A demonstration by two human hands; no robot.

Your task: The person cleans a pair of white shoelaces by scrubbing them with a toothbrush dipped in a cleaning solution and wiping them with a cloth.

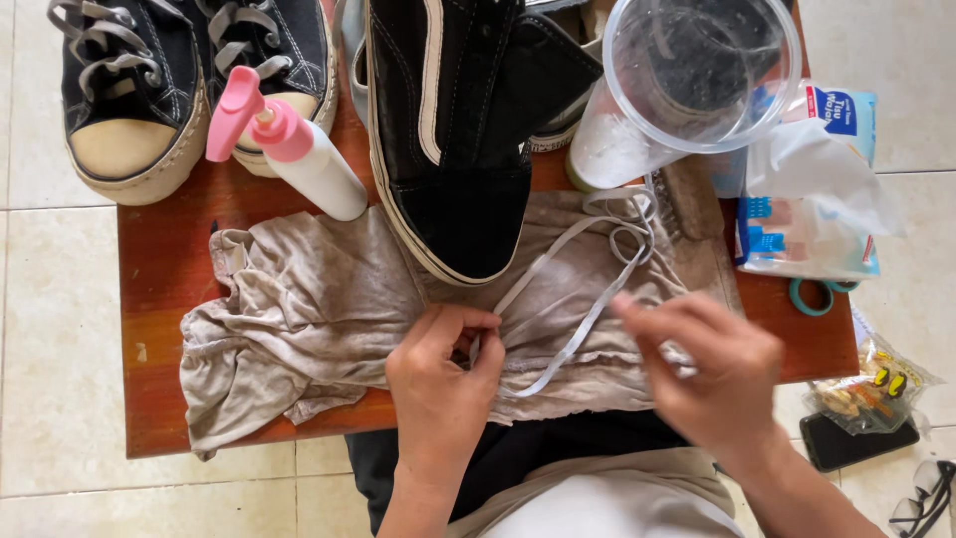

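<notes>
Lace (588, 299) lies across the grey cloth (299, 319) below the black shoe (458, 139), my left hand (443, 384) pinching its end, right hand (712, 364) blurred, grip unclear; I'd keep it flat, untwisted.

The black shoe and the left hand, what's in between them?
In the head view, only the crumpled grey cloth lies between the black shoe and the left hand, which pinches a white shoelace.

Blue-white tissue pack (812, 189); clear snack packet (869, 389)
</notes>
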